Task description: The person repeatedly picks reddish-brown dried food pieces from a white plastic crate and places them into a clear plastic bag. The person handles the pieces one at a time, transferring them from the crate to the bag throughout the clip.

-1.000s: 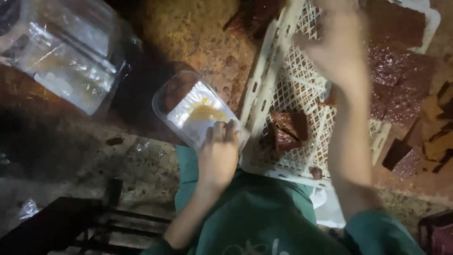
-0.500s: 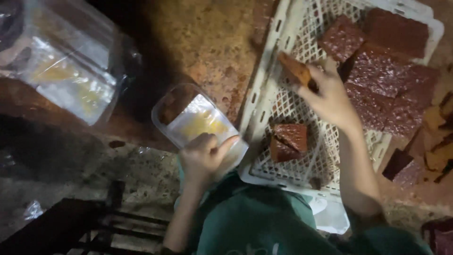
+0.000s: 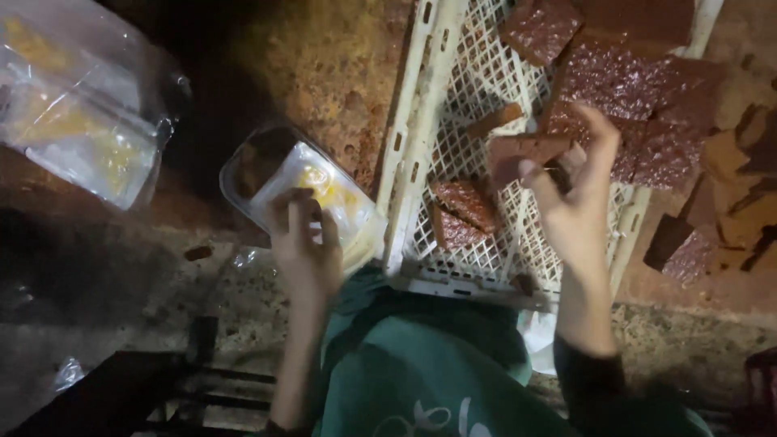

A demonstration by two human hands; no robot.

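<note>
My left hand (image 3: 303, 247) holds a small clear plastic box (image 3: 293, 182) with a white and yellow lining by its near end, beside a white lattice crate (image 3: 421, 137). My right hand (image 3: 576, 198) is raised over the crate and pinches a flat reddish-brown slab (image 3: 522, 150) between thumb and fingers. More dark red-brown slabs (image 3: 639, 81) lie stacked at the crate's far right, and two smaller pieces (image 3: 461, 212) rest on the lattice near its front edge.
A clear plastic bag (image 3: 77, 121) with yellow and white packs lies at the far left. Brown scraps (image 3: 736, 202) are piled right of the crate. The ground is rough and mottled brown. My green clothing (image 3: 421, 372) fills the lower middle.
My right hand has lifted a brown slab off the crate and drawn it back toward me. My left hand stays on the clear box; the view has come closer.
</note>
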